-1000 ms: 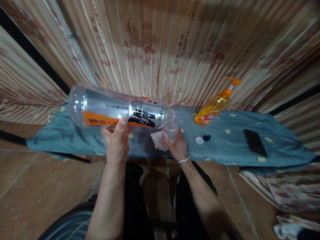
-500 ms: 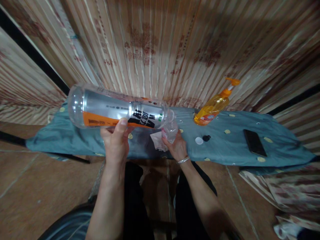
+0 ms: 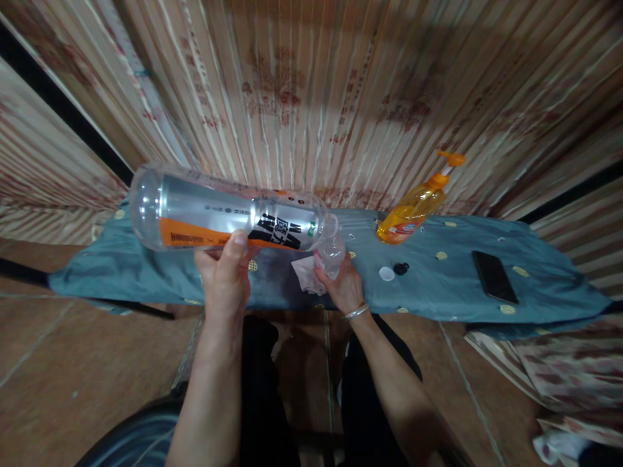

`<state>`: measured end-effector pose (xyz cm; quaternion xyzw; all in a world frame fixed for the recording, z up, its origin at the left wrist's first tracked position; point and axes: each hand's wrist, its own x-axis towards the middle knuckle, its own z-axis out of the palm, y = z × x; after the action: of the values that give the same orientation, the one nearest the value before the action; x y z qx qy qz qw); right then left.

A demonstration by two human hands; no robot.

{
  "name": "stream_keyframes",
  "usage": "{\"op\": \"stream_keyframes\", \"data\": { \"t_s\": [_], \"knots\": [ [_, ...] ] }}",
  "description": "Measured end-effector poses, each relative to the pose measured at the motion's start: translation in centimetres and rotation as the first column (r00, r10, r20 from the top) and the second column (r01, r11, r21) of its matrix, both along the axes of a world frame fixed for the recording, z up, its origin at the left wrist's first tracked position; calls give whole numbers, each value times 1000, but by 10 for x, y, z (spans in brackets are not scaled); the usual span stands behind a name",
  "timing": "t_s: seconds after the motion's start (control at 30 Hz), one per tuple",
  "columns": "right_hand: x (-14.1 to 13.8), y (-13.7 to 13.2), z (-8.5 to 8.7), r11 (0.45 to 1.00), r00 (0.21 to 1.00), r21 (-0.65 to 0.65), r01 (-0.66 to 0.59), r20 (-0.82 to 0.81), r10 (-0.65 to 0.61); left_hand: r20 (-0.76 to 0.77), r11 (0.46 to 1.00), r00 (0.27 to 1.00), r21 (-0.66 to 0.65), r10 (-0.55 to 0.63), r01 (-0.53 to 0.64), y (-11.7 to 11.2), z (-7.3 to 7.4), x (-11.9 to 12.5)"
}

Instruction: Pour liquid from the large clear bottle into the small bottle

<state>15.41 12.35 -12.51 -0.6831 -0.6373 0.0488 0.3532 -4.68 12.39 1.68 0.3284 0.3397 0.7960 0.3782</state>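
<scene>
My left hand [image 3: 224, 269] is closed around a large clear plastic bottle [image 3: 209, 207] with a silver and orange label. The bottle is tipped nearly level, its neck end pointing right. My right hand [image 3: 344, 282] grips a small clear plastic bottle [image 3: 332, 254], held roughly upright with its mouth at the big bottle's neck. Whether the two mouths touch, and whether liquid passes between them, I cannot tell. A crumpled white tissue [image 3: 307, 275] lies on the cloth just left of my right hand.
A teal patterned cloth [image 3: 428, 292] covers the narrow table. On it stand or lie an orange pump bottle [image 3: 406, 214], a white cap [image 3: 386, 274], a black cap [image 3: 402, 268] and a phone [image 3: 495, 277]. A pleated curtain [image 3: 311, 97] hangs behind. A black stool [image 3: 131, 434] is at lower left.
Almost nothing differs. Both hands keep their hold, and the large bottle stays tipped toward the small one; the whole view has shifted very slightly.
</scene>
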Motion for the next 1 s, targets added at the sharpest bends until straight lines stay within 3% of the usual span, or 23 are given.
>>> {"op": "stream_keyframes", "data": {
  "t_s": [0.6,1.0],
  "knots": [
    [-2,-1,2,1000,1000,-19,18,9,-17,23,1000,1000,1,16,-16,1,-1,1],
    [-1,-1,3,1000,999,2,6,-35,-6,-36,997,999,75,-17,19,0,-1,0]
  ]
}}
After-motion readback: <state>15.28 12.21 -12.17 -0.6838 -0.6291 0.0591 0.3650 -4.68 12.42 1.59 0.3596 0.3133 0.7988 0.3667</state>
